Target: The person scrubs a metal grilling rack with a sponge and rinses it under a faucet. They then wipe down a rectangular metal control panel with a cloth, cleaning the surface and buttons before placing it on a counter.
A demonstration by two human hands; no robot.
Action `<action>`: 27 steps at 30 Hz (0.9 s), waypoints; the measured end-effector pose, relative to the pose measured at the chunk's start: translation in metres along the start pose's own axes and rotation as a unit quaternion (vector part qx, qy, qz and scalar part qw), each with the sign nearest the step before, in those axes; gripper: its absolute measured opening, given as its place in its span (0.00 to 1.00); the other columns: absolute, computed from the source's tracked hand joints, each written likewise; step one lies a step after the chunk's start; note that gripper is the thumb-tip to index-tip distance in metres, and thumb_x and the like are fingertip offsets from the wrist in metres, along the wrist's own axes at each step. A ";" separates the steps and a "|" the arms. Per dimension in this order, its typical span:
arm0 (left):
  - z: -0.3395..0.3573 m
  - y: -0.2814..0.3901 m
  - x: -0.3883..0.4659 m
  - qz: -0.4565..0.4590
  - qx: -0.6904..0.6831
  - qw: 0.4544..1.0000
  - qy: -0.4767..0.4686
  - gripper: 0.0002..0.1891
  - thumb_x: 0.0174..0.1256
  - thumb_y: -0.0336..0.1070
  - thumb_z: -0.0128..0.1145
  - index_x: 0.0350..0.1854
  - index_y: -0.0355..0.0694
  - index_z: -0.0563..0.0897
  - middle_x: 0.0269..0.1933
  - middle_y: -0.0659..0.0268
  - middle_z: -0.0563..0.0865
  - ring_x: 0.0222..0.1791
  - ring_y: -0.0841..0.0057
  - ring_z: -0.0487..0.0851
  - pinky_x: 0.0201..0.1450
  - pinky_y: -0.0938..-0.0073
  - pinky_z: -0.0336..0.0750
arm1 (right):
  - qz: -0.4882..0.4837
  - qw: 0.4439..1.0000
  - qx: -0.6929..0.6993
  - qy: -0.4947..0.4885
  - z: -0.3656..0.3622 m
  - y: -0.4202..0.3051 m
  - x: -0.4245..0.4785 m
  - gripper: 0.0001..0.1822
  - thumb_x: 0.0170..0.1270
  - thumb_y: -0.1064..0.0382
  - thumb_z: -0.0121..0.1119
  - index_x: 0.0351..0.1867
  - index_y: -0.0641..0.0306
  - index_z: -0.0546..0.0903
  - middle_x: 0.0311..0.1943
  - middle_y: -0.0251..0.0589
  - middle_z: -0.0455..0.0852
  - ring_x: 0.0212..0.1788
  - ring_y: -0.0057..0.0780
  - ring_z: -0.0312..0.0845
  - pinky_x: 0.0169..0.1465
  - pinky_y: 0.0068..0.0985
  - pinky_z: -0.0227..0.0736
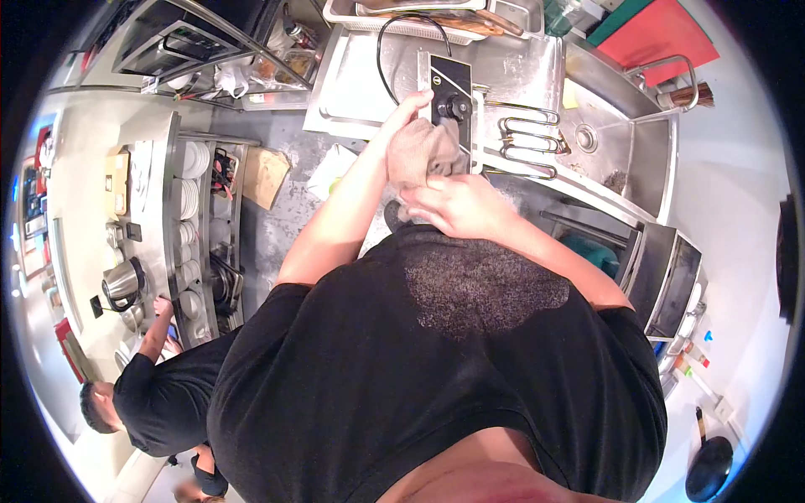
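Observation:
An electric fryer's control head (462, 82), with a black knob and a dark panel, is held up over the edge of the steel counter. From it the looped metal heating element (531, 148) reaches right, in front of the sink. My left hand (409, 113) grips the head's left side, the thumb on its edge. A beige cloth (415, 151), partly blurred, covers the head's lower left part. My right hand (468, 201) holds the cloth at its lower edge, fingers pointing left; the fingertips are blurred.
A steel sink (654, 151) adjoins the counter at right. A white basket (402, 28) with wooden-handled items stands at the back, and a black cord (379, 60) loops from the head. A co-worker (170, 396) stands left by shelves of plates (188, 198). Cardboard (265, 176) leans there.

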State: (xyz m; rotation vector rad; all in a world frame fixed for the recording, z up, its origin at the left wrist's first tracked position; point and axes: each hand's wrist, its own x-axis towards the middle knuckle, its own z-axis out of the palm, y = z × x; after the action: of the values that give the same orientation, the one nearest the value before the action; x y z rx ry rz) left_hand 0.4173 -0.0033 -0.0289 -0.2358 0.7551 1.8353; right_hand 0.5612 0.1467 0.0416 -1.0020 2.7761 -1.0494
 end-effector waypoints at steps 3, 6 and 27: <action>0.009 -0.008 0.004 0.063 0.052 0.991 0.108 0.29 0.71 0.64 0.58 0.59 0.44 0.83 0.46 0.61 0.90 0.46 0.64 0.90 0.56 0.56 0.84 | 0.051 0.997 0.040 -0.051 -0.011 -0.001 -0.013 0.16 0.73 0.51 0.63 0.56 0.50 0.88 0.42 0.41 0.91 0.41 0.44 0.90 0.45 0.39 0.85; 0.039 -0.019 -0.009 0.128 0.036 0.982 0.132 0.36 0.71 0.67 0.60 0.69 0.44 0.77 0.59 0.60 0.87 0.56 0.66 0.88 0.63 0.55 0.82 | 0.165 0.893 0.392 -0.147 -0.047 0.021 -0.018 0.17 0.78 0.51 0.59 0.53 0.59 0.89 0.45 0.43 0.94 0.47 0.38 0.90 0.56 0.35 0.81; 0.005 -0.051 -0.016 0.157 0.123 0.973 0.116 0.29 0.61 0.38 0.67 0.65 0.31 0.79 0.53 0.56 0.90 0.50 0.69 0.89 0.58 0.64 0.82 | 0.125 0.990 0.007 -0.068 -0.047 0.143 0.138 0.45 0.55 0.36 0.75 0.71 0.53 0.74 0.70 0.50 0.78 0.74 0.50 0.71 0.73 0.62 0.61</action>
State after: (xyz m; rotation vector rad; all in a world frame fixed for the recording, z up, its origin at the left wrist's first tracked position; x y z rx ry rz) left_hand 0.4707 -0.0015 -0.0365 -0.1766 1.2327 2.0067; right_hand 0.3598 0.1773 0.0211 -0.6728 2.6895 -0.9269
